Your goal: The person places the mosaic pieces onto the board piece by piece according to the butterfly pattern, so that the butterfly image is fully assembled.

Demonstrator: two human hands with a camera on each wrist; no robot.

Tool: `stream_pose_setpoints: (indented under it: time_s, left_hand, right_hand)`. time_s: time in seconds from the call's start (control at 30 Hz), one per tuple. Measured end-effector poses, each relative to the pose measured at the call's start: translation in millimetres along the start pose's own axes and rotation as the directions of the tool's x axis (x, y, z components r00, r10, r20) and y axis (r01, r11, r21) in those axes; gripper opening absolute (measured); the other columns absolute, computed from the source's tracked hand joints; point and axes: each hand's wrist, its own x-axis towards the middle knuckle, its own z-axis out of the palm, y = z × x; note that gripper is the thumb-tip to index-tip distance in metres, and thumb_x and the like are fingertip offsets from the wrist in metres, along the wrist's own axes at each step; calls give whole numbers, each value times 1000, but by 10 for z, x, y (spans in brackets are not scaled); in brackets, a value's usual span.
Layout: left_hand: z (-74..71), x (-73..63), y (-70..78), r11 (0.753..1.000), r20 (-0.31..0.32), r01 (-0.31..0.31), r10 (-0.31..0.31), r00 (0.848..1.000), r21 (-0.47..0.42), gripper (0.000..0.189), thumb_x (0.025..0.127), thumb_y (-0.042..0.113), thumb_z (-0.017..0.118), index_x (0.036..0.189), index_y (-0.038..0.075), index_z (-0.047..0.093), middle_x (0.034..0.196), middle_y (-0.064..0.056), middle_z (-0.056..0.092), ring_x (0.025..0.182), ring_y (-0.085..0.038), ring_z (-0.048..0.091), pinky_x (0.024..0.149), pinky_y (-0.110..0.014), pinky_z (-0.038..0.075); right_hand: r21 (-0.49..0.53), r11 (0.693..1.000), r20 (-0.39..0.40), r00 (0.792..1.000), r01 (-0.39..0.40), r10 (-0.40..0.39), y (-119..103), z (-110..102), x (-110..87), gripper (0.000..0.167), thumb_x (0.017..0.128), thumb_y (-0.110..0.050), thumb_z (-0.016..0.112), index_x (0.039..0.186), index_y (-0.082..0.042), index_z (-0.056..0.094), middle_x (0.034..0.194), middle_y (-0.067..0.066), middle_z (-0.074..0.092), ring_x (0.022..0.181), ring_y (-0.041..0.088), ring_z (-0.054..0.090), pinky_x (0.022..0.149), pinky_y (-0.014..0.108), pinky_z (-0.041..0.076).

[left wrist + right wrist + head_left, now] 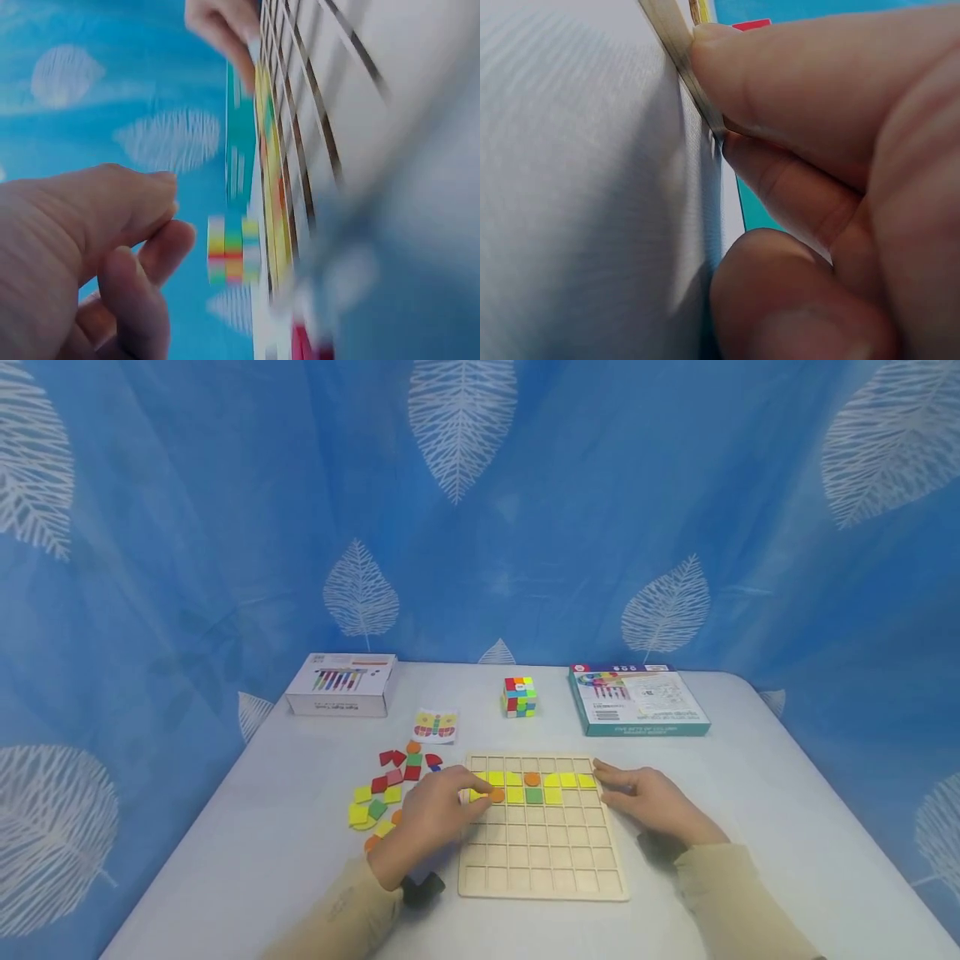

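A pale wooden grid board (540, 893) lies on the table with yellow, orange and green pieces in its upper rows. My left hand (438, 806) is over the board's left side, its thumb and fingertips beside an orange round piece (497, 795). In the left wrist view my left hand (97, 255) has its fingers loosely bent, and no piece shows between them. At the board's right edge, my right hand (652, 800) rests its fingertips on the upper part of the rim. The right wrist view shows its fingers (795, 97) touching the board's side (681, 52).
Loose red, yellow, green and orange pieces (377, 810) lie left of the board. Behind them is a butterfly picture card (434, 727). Farther back stand a white box (341, 687), a puzzle cube (520, 697) and a teal-edged box (637, 702), before a blue leaf-patterned curtain (525, 568).
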Motion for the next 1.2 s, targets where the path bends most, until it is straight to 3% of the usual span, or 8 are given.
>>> stream_pose_setpoints:
  time_s: [0.13,0.23,0.37,0.47,0.7,1.2]
  left_hand:
    - [-156,-163,-319,994,-140,107,-110,984,-27,19,87,26,83,105,24,82,109,5,75,78,-14,63,63,-28,52]
    - [-214,-279,-511,982,-209,188,-186,960,-12,19,86,25,82,105,22,81,112,1,75,85,-21,69,68,-36,58]
    - [-237,-390,-693,965,-206,258,-242,948,55,27,86,28,81,112,19,78,118,-3,74,110,-28,70,78,-42,60]
    - [-247,-414,-773,961,-190,256,-234,953,101,31,85,27,81,114,17,76,118,-4,73,107,-27,70,74,-40,60]
    - [-254,-433,-842,945,-135,249,-223,965,215,27,79,33,87,100,20,76,104,0,72,90,-18,68,70,-37,59]
    - [-283,-425,-881,953,-115,215,-194,974,215,25,78,31,89,98,22,77,101,3,74,89,-17,68,69,-34,58]
  right_hand:
    - [-5,1000,-3,1000,-9,9,-3,-16,-4,50,97,-36,70,143,-21,61,159,-4,45,150,39,33,117,63,30]
    - [-6,1000,0,1000,-20,20,-1,-25,-4,50,96,-36,71,144,-22,61,159,-5,45,151,40,32,117,63,29]
    - [-5,999,-1,999,-33,33,10,-38,-6,51,96,-36,71,144,-22,61,159,-6,44,151,40,32,117,64,29]
    - [8,999,-8,999,-46,46,7,-36,-4,50,96,-36,71,143,-23,61,159,-7,45,152,38,31,118,63,28]
    - [27,999,8,999,-34,34,-22,-5,-10,50,96,-36,71,143,-20,62,159,-3,45,151,39,31,118,63,28]
    - [11,999,-13,999,-32,33,-15,9,-2,49,96,-37,72,142,-23,63,158,-6,47,151,39,33,117,64,28]
